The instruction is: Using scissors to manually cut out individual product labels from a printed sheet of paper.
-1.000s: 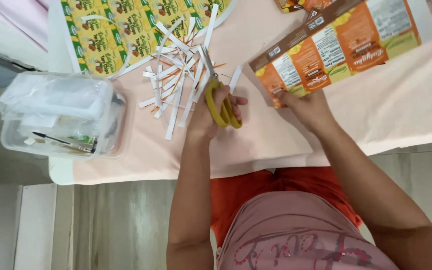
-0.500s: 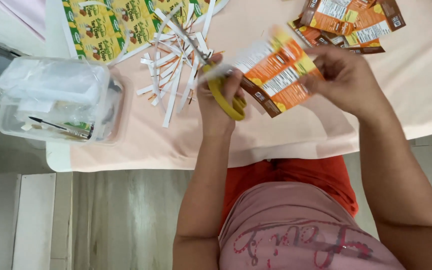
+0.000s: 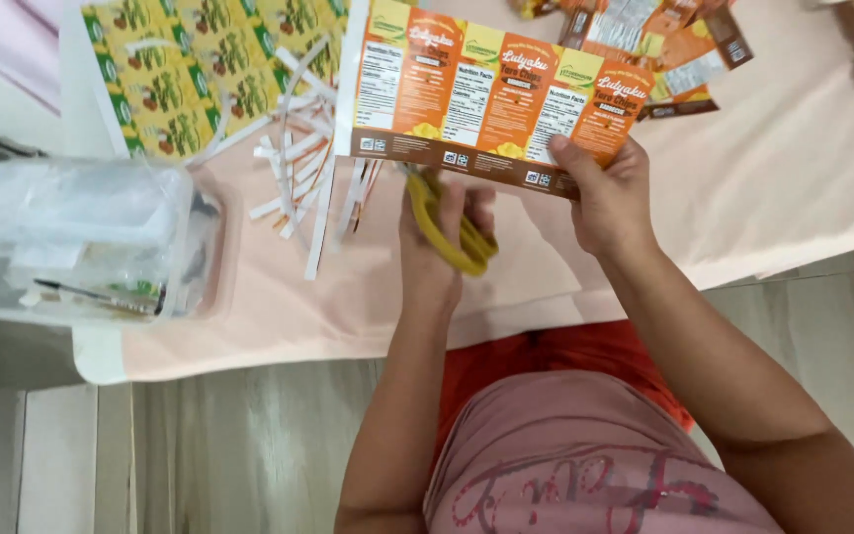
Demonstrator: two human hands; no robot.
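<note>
Item: printed label sheet (image 3: 491,94), orange, yellow and brown, repeated panels side by side. I hold it up flat over the table, above the scissors, its lower right corner pinched in my right hand (image 3: 600,198), thumb on the printed face and fingers behind. The rest of the sheet hangs free to the left, unsupported.

Item: yellow-handled scissors (image 3: 452,222), in my left hand (image 3: 437,247), fingers closed through the loops. The blades run up under the lower edge of the sheet and are hidden there; I cannot tell how far they are parted.

Risks, as I judge them: held by one corner, the sheet may sag or twist as the blades bite, and the cut would wander off the panel border into the print. My right thumb sits near the sheet's lower edge, so a cut run that way would come near it.

Surroundings: cut paper strips (image 3: 313,183), white and orange, heaped just left of the scissors; green and yellow label sheet (image 3: 190,79) beyond them; clear plastic box (image 3: 86,242) at the table's left edge; more orange labels (image 3: 664,49) far right; peach table cover (image 3: 803,168) beneath all.
</note>
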